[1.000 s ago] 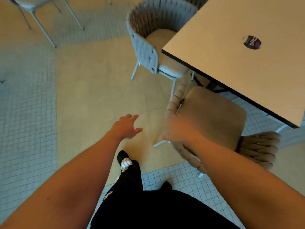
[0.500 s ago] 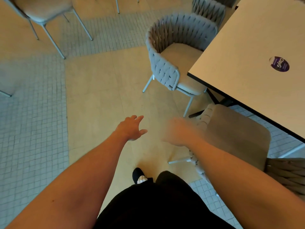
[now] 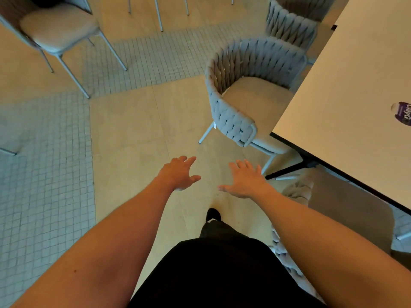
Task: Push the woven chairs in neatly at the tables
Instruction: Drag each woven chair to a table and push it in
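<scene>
A grey woven chair (image 3: 233,112) with a beige seat stands partly under the corner of the beige table (image 3: 347,103), angled away from it. A second woven chair (image 3: 347,210) sits tucked under the table's near edge at my right. A third woven chair (image 3: 289,25) stands further back by the table. My left hand (image 3: 180,174) and my right hand (image 3: 244,181) hover open over the floor, fingers spread, short of the angled chair and touching nothing.
A plain chair (image 3: 57,30) with metal legs stands at the far left, more chair legs (image 3: 158,12) behind it. A purple sticker (image 3: 402,114) lies on the table. My dark trousers and shoe (image 3: 213,215) fill the bottom centre. Bare floor lies ahead on the left.
My right hand has come off the near chair's woven back and now hovers free. The view has moved forward, so the angled chair ahead is closer.
</scene>
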### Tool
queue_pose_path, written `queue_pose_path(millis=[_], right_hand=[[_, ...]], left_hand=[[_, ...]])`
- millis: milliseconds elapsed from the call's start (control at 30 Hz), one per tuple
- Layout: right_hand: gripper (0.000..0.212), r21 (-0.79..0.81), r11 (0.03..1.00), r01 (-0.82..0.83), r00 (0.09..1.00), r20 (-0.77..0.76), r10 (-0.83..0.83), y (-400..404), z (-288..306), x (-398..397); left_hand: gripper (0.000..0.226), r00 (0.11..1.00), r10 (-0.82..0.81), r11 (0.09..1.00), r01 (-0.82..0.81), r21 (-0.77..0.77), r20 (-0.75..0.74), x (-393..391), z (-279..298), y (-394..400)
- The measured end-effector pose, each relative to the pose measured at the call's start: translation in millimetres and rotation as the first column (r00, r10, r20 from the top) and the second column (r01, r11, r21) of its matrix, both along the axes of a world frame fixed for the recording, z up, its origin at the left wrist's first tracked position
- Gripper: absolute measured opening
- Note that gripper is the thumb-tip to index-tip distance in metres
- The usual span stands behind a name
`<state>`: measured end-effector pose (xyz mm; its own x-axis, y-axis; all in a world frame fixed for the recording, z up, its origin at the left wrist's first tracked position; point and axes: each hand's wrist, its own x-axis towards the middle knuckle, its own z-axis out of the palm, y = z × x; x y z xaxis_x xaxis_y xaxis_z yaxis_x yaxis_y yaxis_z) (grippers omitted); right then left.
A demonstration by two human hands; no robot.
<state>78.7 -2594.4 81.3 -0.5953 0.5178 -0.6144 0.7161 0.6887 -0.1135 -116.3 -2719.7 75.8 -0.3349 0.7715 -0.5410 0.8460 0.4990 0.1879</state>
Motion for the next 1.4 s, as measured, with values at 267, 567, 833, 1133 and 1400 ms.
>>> queue_pose_path(millis=[267,567,833,1133,1400], right_hand=[[0.098,-0.016,0.999,0.029,1.000,0.006,-0.029,64,-1,-70],[0.099,0.005,0.993,0.119,0.993,0.002,-0.119,131,-11,-171],[0.099,0.001,0.957,0.289,0.955,-0.072,-0.288,182,-12,-274],[0.103,0.020,0.878,0.479,0.873,-0.120,-0.473,225,-8,-349],[0.106,0.000,0.807,0.590,0.803,-0.098,-0.587,292,-23,-388]], left_hand=[[0.080,1.000,-0.014,1.000,0.014,0.003,0.007,-72,-3,68],[0.084,0.991,-0.136,0.990,0.137,0.019,-0.010,-192,-10,159],[0.090,0.947,-0.314,0.945,0.319,0.075,-0.072,-309,-10,242],[0.094,0.889,-0.447,0.884,0.455,0.107,-0.096,-386,-5,314],[0.090,0.794,-0.598,0.788,0.607,0.102,-0.109,-432,-10,412]])
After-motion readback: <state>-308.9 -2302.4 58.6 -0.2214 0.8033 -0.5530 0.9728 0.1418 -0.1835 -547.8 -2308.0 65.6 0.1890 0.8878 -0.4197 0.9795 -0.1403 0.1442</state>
